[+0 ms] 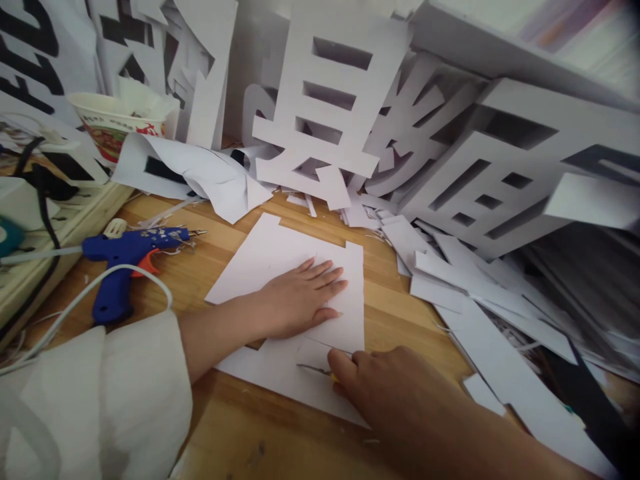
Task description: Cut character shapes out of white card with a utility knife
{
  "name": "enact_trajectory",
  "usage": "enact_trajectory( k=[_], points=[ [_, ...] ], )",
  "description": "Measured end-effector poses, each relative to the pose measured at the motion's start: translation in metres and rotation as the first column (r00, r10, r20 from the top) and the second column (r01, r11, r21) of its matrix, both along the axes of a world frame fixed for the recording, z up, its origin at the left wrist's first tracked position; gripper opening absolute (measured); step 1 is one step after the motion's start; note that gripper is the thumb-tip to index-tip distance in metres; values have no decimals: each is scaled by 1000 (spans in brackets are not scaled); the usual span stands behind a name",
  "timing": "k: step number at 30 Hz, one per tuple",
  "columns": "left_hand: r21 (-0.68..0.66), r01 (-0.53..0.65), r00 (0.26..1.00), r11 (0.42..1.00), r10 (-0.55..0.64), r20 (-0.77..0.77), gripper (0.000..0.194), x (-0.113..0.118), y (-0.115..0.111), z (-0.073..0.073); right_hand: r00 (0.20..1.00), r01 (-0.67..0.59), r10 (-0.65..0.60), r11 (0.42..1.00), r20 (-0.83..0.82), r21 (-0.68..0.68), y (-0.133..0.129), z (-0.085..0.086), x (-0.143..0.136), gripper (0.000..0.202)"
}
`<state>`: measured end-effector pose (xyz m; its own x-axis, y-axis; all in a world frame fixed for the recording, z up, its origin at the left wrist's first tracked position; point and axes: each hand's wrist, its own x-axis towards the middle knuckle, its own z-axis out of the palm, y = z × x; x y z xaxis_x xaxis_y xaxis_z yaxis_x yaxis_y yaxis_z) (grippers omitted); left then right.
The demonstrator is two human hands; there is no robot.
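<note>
white sheet (265, 267) lies flat on the wooden tabletop (280, 453), pretty much mid-frame in the head view, so treat that as the clock's middle. left hand (305, 300) is open, palm down on it, fingers spread toward 2 o'clock, gripping nothing. right hand (400, 387) comes in from 4 o'clock, curled round a thin knife (314, 369), tip aimed about 9; can't tell if it's actually touching. tbh that's the sketchy bit: if the tip catches and jumps toward 12, the left thumb is right there. if the palm pressure's too light, the sheet could skate on the smooth wood and the line would wander. also, a white cord (123, 268) loops over the glue gun (113, 293) at 10 o'clock, right by the left sleeve (150, 387), so an elbow snag could tug it.
</note>
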<state>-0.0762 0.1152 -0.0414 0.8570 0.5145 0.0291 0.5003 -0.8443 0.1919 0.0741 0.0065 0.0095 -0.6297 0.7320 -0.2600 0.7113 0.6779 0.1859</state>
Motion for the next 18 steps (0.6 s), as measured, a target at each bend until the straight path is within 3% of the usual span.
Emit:
enact_trajectory(
  k=[18],
  points=[
    [30, 20, 1000, 999, -20, -2, 56, -1, 1, -2, 989, 93, -66, 974, 136, -205, 1, 5, 8, 34]
  ],
)
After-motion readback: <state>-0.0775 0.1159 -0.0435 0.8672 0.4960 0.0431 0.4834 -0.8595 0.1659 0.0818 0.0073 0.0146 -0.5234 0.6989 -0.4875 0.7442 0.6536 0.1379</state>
